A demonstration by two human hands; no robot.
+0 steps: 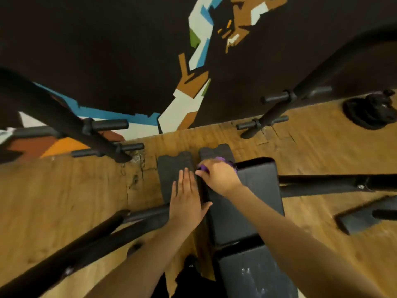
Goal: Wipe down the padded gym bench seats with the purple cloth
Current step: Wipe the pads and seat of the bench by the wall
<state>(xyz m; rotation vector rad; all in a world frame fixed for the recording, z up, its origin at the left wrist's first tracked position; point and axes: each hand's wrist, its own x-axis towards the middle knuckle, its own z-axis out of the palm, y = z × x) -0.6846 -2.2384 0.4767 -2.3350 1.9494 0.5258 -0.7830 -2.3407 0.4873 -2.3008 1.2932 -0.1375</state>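
Note:
Two narrow black padded seats lie side by side at the frame's middle: the left pad point(171, 166) and the right pad point(217, 152). My left hand point(188, 195) rests flat with straight fingers on the left pad. My right hand point(219, 176) grips the purple cloth point(224, 161) and presses it on the right pad near its far end. Only a bit of cloth shows past my knuckles. A wider black bench pad point(260, 186) runs toward me on the right, with a second padded section point(249, 274) below it that carries white smudges.
Black steel frame bars point(64, 119) with peg handles cross at left, another upright point(277, 112) at right. A horizontal bar point(335, 183) extends right from the bench. Weight plates point(369, 112) lie on the wooden floor point(64, 201). A painted dark wall point(129, 50) stands behind.

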